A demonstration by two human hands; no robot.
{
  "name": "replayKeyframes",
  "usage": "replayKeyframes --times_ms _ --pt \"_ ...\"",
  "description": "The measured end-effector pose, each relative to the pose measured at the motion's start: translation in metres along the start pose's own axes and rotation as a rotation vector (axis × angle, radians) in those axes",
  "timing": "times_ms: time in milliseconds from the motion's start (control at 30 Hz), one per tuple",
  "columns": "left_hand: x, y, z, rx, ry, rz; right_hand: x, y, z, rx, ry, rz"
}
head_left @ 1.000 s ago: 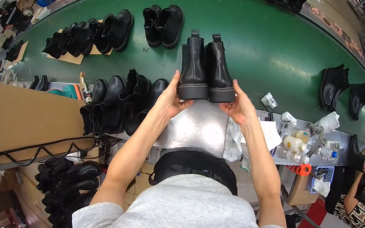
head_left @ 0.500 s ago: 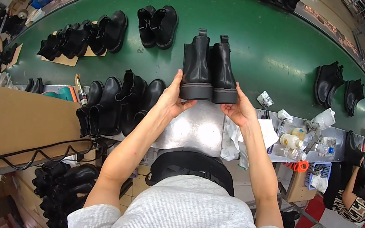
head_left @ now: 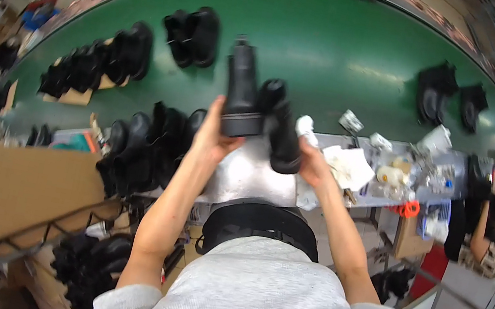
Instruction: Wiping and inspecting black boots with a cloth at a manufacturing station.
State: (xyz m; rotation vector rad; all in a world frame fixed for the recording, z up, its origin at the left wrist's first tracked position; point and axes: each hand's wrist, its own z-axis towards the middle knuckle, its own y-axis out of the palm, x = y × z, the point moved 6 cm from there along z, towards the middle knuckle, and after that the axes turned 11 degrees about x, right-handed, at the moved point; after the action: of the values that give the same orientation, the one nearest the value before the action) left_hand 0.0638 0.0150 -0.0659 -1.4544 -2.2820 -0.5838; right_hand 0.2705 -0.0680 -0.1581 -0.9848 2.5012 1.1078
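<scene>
A black ankle boot (head_left: 243, 84) is in my left hand (head_left: 212, 138), gripped low by its thick sole, with its heel toward me and its pull loop pointing away. My right hand (head_left: 315, 166) is closed on a second black ankle boot (head_left: 284, 140), which tilts lower and nearer to me, blurred by motion. A white, soft-looking thing (head_left: 305, 127) shows at the right fingertips; its kind is unclear, and whether that hand holds it cannot be told. Both boots are over the edge between the green belt (head_left: 319, 48) and a shiny metal bench (head_left: 256, 179).
More black boots stand on the belt at left (head_left: 192, 35) and right (head_left: 433, 94). Others crowd the bench beside a cardboard sheet (head_left: 42, 191). White paper (head_left: 348, 167), bottles and orange-handled scissors (head_left: 409, 209) lie at right. A co-worker's arm (head_left: 480, 235) shows far right.
The two boots, held side by side before, are now apart. The right one has dropped toward me and turned; the left one has shifted left. A white thing has appeared by my right fingers.
</scene>
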Motion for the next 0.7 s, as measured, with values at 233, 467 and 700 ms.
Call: replayKeyframes --times_ms 233,467,700 --pt "0.026 0.0 -0.009 -0.302 -0.026 -0.236 -0.004 -0.035 -0.059 0.323 -0.369 -0.897" --pt "0.038 0.049 0.02 -0.289 0.02 -0.338 -0.07 -0.062 -0.079 0.724 -0.691 -1.719" --pt "0.024 0.079 0.011 -0.142 -0.043 -0.178 -0.075 -0.081 -0.036 0.698 -1.008 -1.777"
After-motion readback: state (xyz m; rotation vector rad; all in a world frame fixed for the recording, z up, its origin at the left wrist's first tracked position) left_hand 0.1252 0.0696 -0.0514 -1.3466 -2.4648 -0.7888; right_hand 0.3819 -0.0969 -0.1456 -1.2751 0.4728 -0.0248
